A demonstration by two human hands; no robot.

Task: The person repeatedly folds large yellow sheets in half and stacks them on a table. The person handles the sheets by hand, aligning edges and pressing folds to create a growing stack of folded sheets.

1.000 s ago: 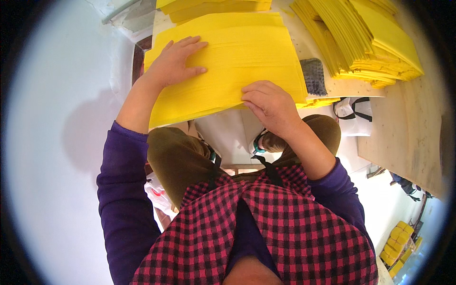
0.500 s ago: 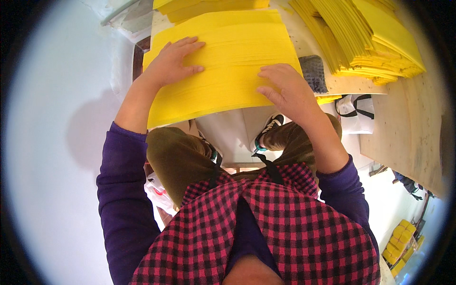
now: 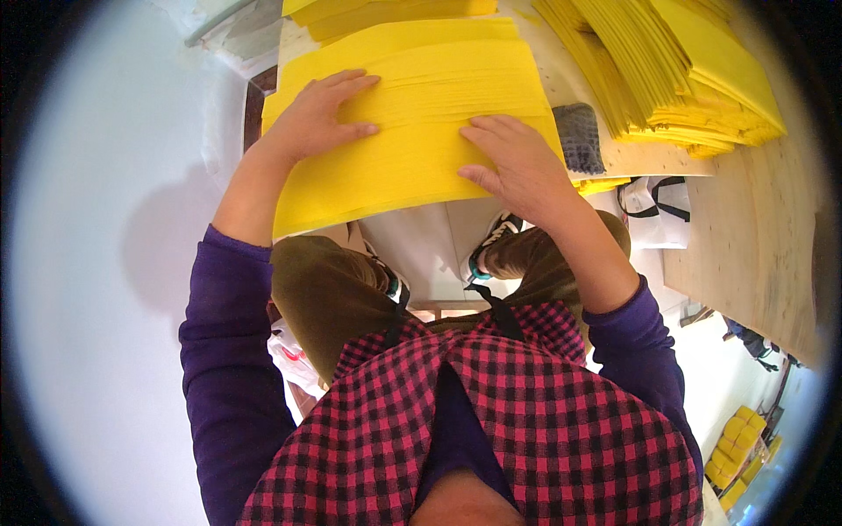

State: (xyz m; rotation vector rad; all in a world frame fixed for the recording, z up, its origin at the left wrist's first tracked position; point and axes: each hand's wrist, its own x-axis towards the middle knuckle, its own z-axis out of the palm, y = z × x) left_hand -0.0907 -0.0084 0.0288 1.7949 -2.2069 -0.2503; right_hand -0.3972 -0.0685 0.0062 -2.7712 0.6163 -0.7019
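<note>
In the last second the right hand [image 3: 517, 162] had slid up from the near edge of the stack of yellow sheets [image 3: 412, 131] and now lay flat on top, fingers spread, level with the left hand [image 3: 320, 118], which had barely moved and was likewise spread and pressing down. With both palms on it, the stack looked steadied rather than lifted. It sat at the near edge of a pale wooden table [image 3: 754, 237], beside 1 fanned pile of yellow sheets [image 3: 684, 79] and a dark grey sponge [image 3: 579, 136]; the floor below was white.
</note>
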